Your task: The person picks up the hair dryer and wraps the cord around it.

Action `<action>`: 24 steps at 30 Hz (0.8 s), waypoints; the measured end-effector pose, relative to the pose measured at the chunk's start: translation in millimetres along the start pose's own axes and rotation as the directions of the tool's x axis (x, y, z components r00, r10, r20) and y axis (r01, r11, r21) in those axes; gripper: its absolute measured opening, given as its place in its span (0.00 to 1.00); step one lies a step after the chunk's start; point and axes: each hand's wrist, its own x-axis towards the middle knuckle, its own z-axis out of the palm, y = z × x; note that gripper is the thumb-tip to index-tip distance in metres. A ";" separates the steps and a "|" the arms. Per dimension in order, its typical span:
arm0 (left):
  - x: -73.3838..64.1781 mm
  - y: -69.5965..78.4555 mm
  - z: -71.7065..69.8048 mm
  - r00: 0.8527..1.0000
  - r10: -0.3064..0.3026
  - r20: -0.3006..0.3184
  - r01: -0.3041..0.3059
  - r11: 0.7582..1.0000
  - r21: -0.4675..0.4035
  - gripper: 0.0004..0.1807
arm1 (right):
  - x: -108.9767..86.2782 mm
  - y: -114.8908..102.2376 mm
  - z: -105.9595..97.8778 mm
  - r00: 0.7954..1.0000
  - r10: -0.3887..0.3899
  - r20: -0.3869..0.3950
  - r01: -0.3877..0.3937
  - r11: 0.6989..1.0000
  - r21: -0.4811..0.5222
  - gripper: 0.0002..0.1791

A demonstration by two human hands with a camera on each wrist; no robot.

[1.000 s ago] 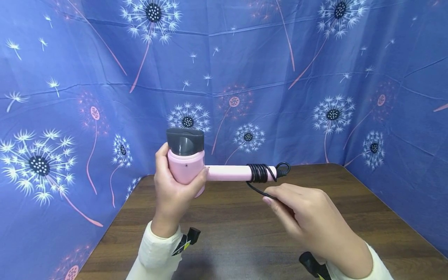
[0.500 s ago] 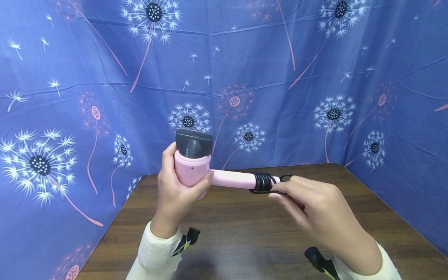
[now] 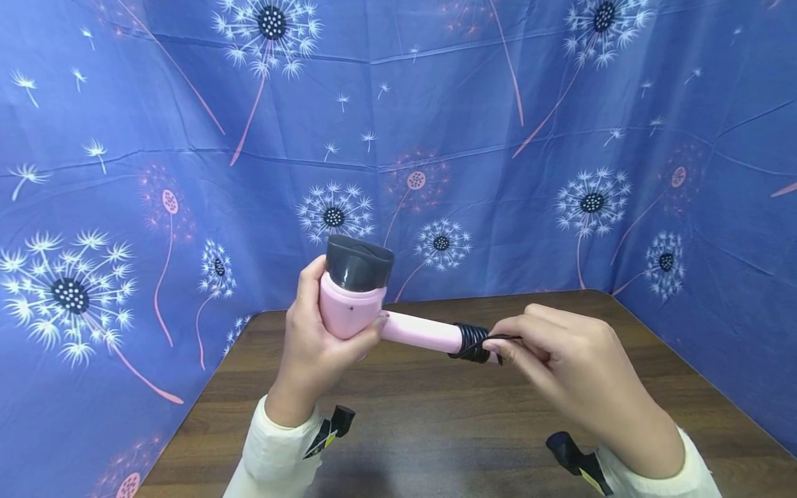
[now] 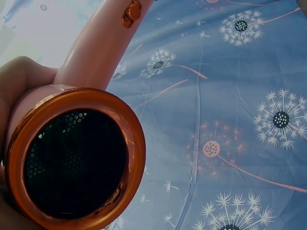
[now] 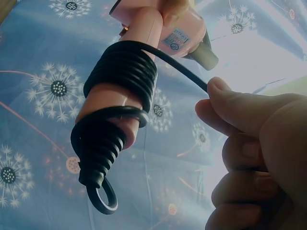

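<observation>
A pink hair dryer (image 3: 351,308) with a dark nozzle (image 3: 360,264) is held up over the table, its handle (image 3: 423,332) slanting down to the right. My left hand (image 3: 320,346) grips the dryer's body, thumb across the front. In the left wrist view the copper-rimmed rear grille (image 4: 76,158) and a copper switch (image 4: 131,13) show. The black power cord (image 5: 122,69) lies in several tight coils round the handle's end, with a ribbed sleeve (image 5: 100,148) below. Between thumb and index finger my right hand (image 3: 560,360) pinches a taut stretch of this cord.
Below both hands spreads a brown wooden table (image 3: 411,422). Blue curtains (image 3: 473,159) printed with dandelions surround it at the back and sides. A small black camera (image 3: 566,453) sits at the right wrist, another (image 3: 341,420) at the left.
The hair dryer has shifted right and tilted, its handle end dropping. My right hand has moved up and right with the pinched cord, from below the handle to beside its end.
</observation>
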 end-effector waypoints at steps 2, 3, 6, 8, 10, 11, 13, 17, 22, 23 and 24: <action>0.1 0.3 -0.1 1.000 0.006 0.007 -0.006 1.000 0.000 0.53 | -1.3 2.2 0.0 1.000 0.006 0.003 -0.006 1.000 -0.007 0.22; 0.4 0.5 0.0 1.000 0.010 0.010 -0.010 1.000 0.002 0.53 | -2.0 3.4 -0.1 1.000 0.011 0.004 -0.011 1.000 -0.011 0.22; 0.8 1.0 -1.1 1.000 0.011 0.017 -0.011 1.000 0.010 0.53 | -4.4 6.9 -0.4 0.999 0.031 0.012 -0.030 0.999 -0.014 0.22; 0.8 1.4 -2.3 1.000 0.006 0.020 -0.006 1.000 0.015 0.53 | -5.6 9.1 -0.3 0.999 0.040 0.018 -0.040 0.999 -0.019 0.22; 0.5 2.0 -3.7 1.000 -0.002 0.025 0.002 1.000 0.012 0.53 | -6.9 11.1 -0.2 0.999 0.047 0.027 -0.046 0.999 -0.014 0.21; 0.2 2.2 -4.4 0.999 -0.009 0.031 0.009 1.000 0.006 0.53 | -7.7 12.0 -0.1 0.998 0.049 0.033 -0.048 0.999 -0.012 0.20; 0.0 2.5 -5.4 0.999 -0.019 0.042 0.019 1.000 0.001 0.53 | -9.0 13.8 -0.2 0.998 0.052 0.040 -0.052 0.999 -0.012 0.18; 0.2 2.8 -5.9 0.998 -0.029 0.060 0.029 1.000 -0.007 0.54 | -11.4 16.7 -1.2 0.995 0.074 0.061 -0.073 0.997 -0.017 0.11; 0.6 2.9 -5.7 0.998 -0.015 0.067 0.015 1.000 -0.005 0.54 | -11.3 18.4 -1.3 0.995 0.077 0.062 -0.076 0.997 -0.015 0.09; 0.6 2.9 -5.8 0.997 -0.015 0.070 0.015 1.000 -0.004 0.54 | -11.2 18.4 -1.0 0.995 0.075 0.059 -0.075 0.997 -0.011 0.09; 0.7 3.0 -6.0 0.997 -0.016 0.072 0.016 1.000 -0.004 0.54 | -10.7 18.3 -0.8 0.996 0.073 0.055 -0.073 0.997 -0.007 0.11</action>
